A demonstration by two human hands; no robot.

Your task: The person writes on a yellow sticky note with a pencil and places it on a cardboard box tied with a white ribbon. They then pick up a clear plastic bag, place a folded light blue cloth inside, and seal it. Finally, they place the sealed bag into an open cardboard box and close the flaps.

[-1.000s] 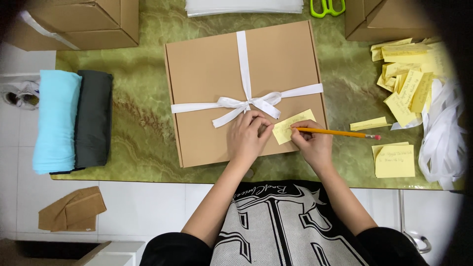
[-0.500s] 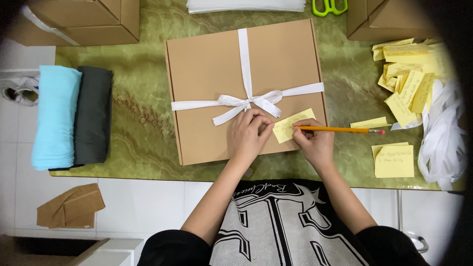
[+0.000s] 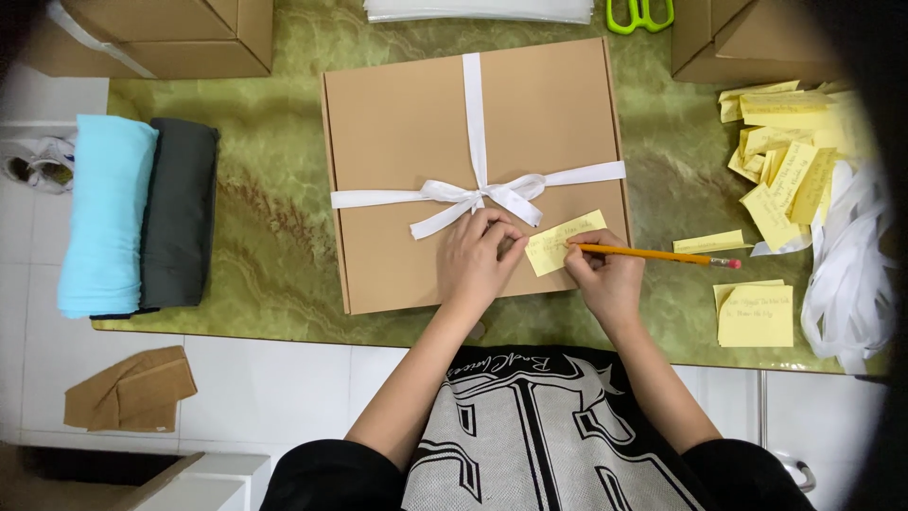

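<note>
A flat brown cardboard box [image 3: 407,142] tied with a white ribbon bow [image 3: 478,195] lies on the green marbled table [image 3: 274,199]. A yellow sticky note [image 3: 560,244] sits on the box lid near its front right corner. My left hand [image 3: 480,260] rests on the lid with its fingers curled, pressing the note's left edge. My right hand [image 3: 605,274] grips a yellow pencil [image 3: 662,255] whose tip touches the note; the pink eraser end points right.
Folded light blue [image 3: 106,213] and dark grey [image 3: 180,210] cloths lie at the left. Loose yellow notes [image 3: 780,161] and white ribbon [image 3: 851,274] pile at the right. Green scissors [image 3: 641,13] and other cardboard boxes [image 3: 180,33] sit at the back. Folded cardboard [image 3: 128,388] lies on the floor.
Both hands stay on the note; the pencil has barely shifted. The view has moved slightly.
</note>
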